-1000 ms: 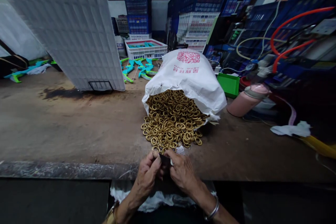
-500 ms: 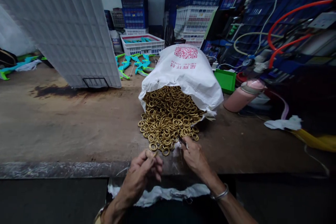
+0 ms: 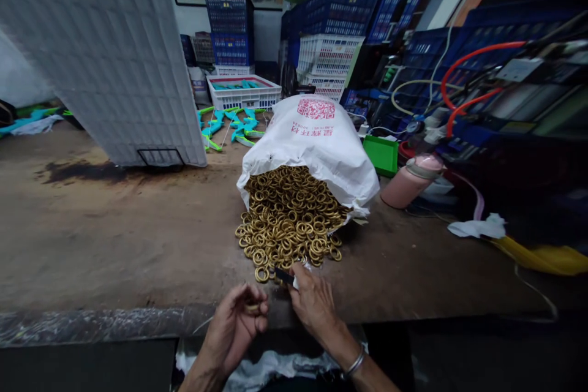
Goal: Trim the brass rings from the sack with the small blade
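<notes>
Gold-coloured rings point(image 3: 285, 229) spill in a heap from the mouth of a white woven sack point(image 3: 316, 141) lying on its side. My left hand point(image 3: 239, 321) is just in front of the heap, palm turned up, its curled fingers closed on a gold ring point(image 3: 251, 308). In my right hand point(image 3: 312, 300) is a small knife with a dark blade point(image 3: 285, 276). The blade points left, over the near edge of the heap. Its handle is mostly hidden by my fingers.
A grey-white ribbed panel point(image 3: 138, 61) stands at the left on the brown table point(image 3: 114, 239). Blue-green toy bows point(image 3: 229, 125) lie behind the sack, near a white crate point(image 3: 248, 95). To the right are a green tray point(image 3: 381, 155) and a pink bottle point(image 3: 410, 182).
My right hand has moved left and nearer to me, bringing the blade across the front of the heap. My left hand has turned palm up. The view has tilted up slightly.
</notes>
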Demonstrator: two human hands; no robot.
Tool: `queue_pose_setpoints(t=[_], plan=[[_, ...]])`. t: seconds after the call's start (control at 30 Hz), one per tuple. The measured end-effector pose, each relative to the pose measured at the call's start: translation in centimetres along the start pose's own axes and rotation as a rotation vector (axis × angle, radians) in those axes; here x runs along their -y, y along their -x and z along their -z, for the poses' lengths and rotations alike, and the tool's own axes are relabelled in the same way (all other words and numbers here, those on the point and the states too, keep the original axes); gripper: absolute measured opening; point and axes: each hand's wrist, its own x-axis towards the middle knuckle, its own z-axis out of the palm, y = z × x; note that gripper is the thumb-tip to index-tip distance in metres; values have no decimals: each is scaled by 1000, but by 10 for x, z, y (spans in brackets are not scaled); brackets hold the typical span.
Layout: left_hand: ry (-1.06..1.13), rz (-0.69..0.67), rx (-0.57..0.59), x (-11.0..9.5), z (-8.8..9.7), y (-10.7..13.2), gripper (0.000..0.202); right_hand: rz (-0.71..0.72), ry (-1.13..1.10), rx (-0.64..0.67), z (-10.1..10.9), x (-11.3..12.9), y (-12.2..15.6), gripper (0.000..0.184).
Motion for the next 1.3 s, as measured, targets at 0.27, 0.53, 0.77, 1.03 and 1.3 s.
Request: queue_pose_setpoints(t=[0.27, 0.53, 0.77, 1.03, 1.3], plan=[[-217, -36, -16, 17, -1, -15, 20, 5, -21, -56, -11, -7, -3, 27], [-985, -600, 26, 22, -1, -29, 15, -62, -303, -28, 1, -13, -13, 9], [-1364, -973, 253, 20, 2, -33, 24, -171, -859, 63, 6, -9, -11, 5], [-1084, -567, 101, 22, -9, -24, 12, -179, -992, 102, 14, 3, -6, 17], [-731, -193, 26, 16, -20, -19, 28, -48, -847, 82, 15, 4, -8, 20]])
